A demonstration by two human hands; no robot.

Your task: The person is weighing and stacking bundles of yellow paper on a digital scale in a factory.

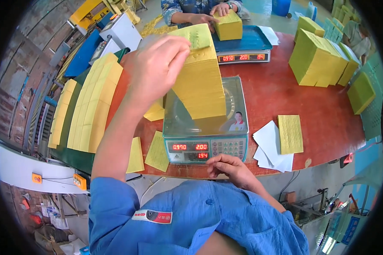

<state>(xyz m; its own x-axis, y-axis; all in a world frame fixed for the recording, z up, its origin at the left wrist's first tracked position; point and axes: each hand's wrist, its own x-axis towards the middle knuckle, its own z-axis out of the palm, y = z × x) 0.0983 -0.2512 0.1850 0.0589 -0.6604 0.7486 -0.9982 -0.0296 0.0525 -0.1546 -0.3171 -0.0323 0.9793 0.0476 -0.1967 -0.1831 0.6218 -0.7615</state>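
Although I cannot tell from my remote post whether the left hand [159, 68], its fingers curled together at the top of a tall yellow stack [202, 89], pinches anything, that stack stands on the lit scale [230, 148] below the grip. I judge weighing under way, the pan not yet cleared; the right hand [233, 168] hovers nearer, loosely curled, seemingly empty. Rightward stretches the red table [272, 93]; beyond, a second scale [264, 57]; leftward, a workshop cabinet [122, 33]
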